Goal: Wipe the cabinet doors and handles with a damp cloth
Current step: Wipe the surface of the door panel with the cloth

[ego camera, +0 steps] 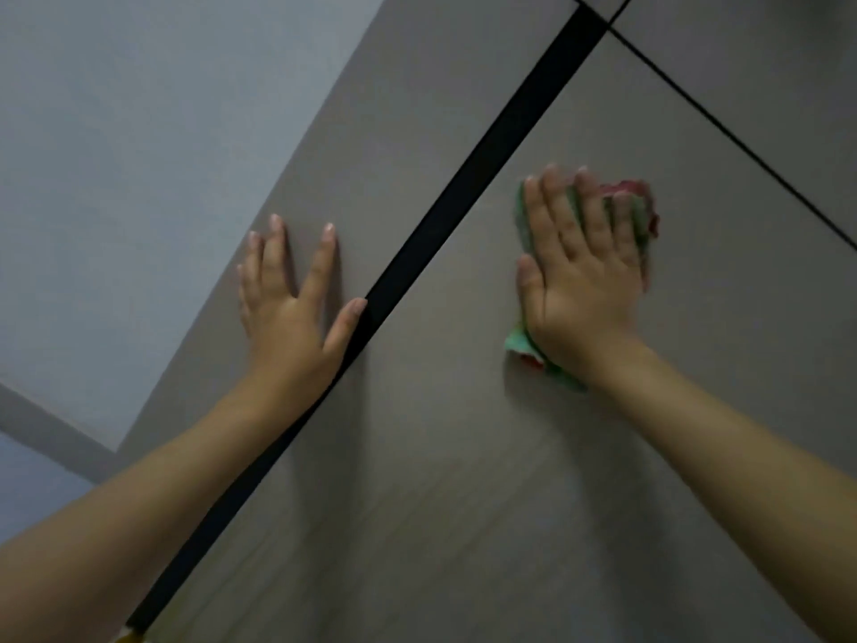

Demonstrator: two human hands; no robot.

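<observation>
Wiping the right cabinet door (463,457)

Right hand (579,280), fingers flat, presses the green-and-red cloth (642,211) mid-right of frame; left hand (290,294), spread, braces the left door (394,132). Next probably the black handle strip (463,187).

Cabinet doors (463,457): smooth, matt grey-brown panels, laminate-like, with faint streaks in the lower part. Between two doors, a black strip (487,150), smooth, with a dull sheen; material cannot be told. Cloth (642,211): soft woven fabric, green with red, crumpled at its edges. Wall (139,132): matt, pale grey, painted-looking.
</observation>
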